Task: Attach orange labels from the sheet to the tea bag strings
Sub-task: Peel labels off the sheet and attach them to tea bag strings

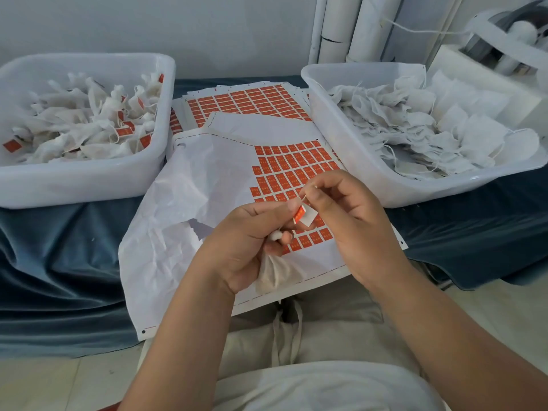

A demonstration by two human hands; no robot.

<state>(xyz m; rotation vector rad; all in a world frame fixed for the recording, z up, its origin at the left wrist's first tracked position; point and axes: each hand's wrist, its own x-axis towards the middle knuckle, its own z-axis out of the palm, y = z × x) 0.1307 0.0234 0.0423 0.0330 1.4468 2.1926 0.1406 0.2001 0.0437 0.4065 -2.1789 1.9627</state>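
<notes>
Nearest me, my left hand (246, 241) is curling round a tea bag (274, 274) and pinching an orange label (299, 215) at its fingertips. My right hand (350, 215) is pinching the string (305, 193) just above, so I judge this label is going on now. Beyond, the sheet (225, 161) is lying partly stripped. Farther off, the left tub (83, 185) is holding labelled bags, and the right tub (350, 149) is holding many unlabelled ones.

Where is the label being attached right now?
Head view, centre: the orange label is held between left hand and right hand, above the label sheet.
</notes>
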